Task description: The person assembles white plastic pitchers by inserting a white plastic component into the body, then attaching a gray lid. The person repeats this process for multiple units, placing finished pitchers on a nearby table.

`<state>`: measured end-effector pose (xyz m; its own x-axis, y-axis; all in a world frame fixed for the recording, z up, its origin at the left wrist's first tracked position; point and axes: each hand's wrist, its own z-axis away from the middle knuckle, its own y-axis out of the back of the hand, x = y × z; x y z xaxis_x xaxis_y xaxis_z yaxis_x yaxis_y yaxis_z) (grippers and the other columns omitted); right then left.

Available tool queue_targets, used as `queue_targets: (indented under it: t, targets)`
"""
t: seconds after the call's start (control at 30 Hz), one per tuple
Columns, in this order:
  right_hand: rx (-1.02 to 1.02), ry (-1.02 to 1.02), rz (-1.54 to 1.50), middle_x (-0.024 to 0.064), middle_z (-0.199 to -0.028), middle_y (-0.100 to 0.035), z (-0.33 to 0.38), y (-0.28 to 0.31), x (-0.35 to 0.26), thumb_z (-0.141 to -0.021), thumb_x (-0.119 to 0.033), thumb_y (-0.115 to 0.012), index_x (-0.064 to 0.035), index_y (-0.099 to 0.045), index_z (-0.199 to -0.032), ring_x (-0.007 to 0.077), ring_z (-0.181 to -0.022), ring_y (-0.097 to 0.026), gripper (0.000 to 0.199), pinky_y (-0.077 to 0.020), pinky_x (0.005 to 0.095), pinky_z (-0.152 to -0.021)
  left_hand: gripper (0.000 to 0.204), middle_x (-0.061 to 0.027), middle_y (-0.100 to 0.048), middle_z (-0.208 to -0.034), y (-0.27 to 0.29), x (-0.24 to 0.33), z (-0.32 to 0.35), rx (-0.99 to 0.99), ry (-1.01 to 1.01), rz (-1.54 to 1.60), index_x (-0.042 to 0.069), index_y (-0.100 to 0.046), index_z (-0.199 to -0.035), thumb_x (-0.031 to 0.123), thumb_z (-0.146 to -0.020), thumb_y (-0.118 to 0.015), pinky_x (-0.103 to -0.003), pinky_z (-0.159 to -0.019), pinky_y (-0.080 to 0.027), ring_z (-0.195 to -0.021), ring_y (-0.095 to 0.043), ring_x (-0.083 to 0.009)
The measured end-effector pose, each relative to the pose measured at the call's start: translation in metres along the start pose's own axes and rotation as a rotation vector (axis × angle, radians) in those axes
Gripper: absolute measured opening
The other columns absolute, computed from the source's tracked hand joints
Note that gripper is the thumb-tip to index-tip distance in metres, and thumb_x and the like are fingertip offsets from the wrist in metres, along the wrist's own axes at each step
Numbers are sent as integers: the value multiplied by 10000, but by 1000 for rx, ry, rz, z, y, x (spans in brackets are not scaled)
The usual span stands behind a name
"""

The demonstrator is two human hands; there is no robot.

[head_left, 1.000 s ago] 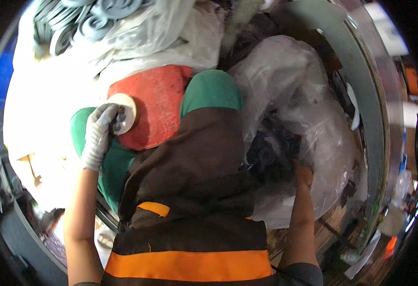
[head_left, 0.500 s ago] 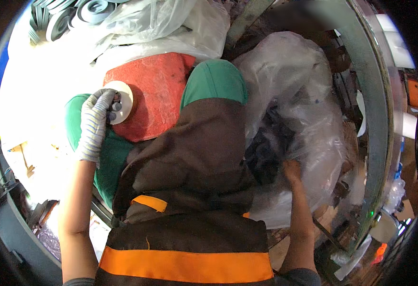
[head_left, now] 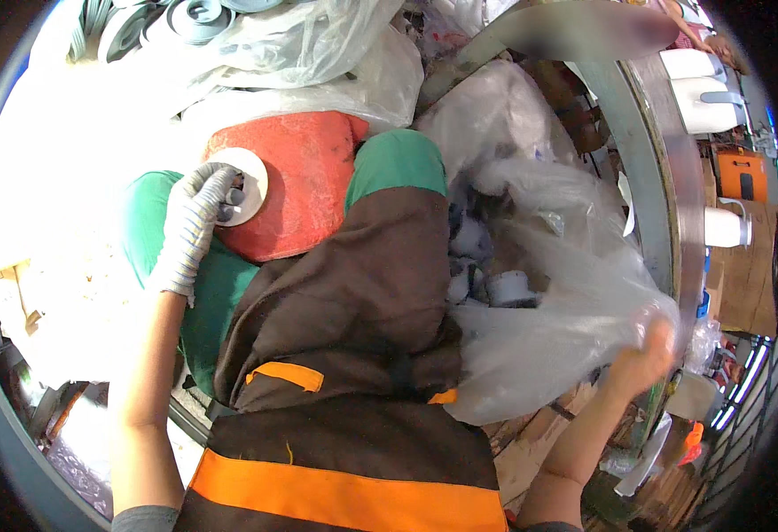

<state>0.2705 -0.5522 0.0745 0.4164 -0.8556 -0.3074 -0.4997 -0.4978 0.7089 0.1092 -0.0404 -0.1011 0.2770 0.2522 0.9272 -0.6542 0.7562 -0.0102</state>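
Grey knit glove covers the left hand, whose fingers curl around a white ring holding small grey parts; the ring rests against a red sack, which lies on green cloth. Bare right hand pinches the edge of a clear plastic bag, fingers closed on the film. Inside the bag, white and dark fittings show. A brown and orange vest fills the centre. Grey rings lie at upper left.
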Motion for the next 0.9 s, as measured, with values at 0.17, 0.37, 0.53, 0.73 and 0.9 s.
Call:
queue_targets:
  t: [0.17,0.37,0.53,0.73,0.9]
  targets:
    - [-466,-135,463,178,-599,-598,50,-77,105,-914,-396,-530,82,-598,-698,266,-568,-581,529,-426,388,-533,264,-7,-620,-786,2,7,9,7,-27,37,1,-641,-1022,228,-908,-569,-183,-586,-423,-634,-523,-48]
    - [-1364,551,839,175,-990,-650,147,-66,268,-856,-270,-533,-72,-678,-992,324,-944,-610,281,-485,436,-840,347,-77,-648,-1029,98,20,50,211,-287,-121,24,-625,-1093,311,-950,-491,-273,-774,-482,-882,-605,-131]
    - [-1289,-399,342,194,-866,-654,56,-96,115,-922,-415,-506,67,-628,-962,341,-743,-615,499,-478,418,-727,445,-141,-589,-1192,281,-58,154,374,-205,-944,28,-560,-1204,365,-937,-443,-337,-917,-436,-1042,-571,-220]
    - [-977,58,-170,79,-796,-582,-4,-147,-92,-959,-335,-515,12,-606,-937,149,-682,-523,359,-430,290,-624,476,-185,-582,-1162,324,-152,249,359,211,-1334,20,-547,-1191,367,-880,-451,-397,-952,-392,-1070,-549,-298]
    - [-1002,160,-334,48,-804,-575,4,-165,-129,-960,-285,-523,-8,-601,-944,114,-698,-521,289,-432,261,-638,417,-213,-657,-773,311,-172,305,751,619,-778,-49,-643,-869,340,-833,-495,-438,-595,-500,-651,-645,-310]
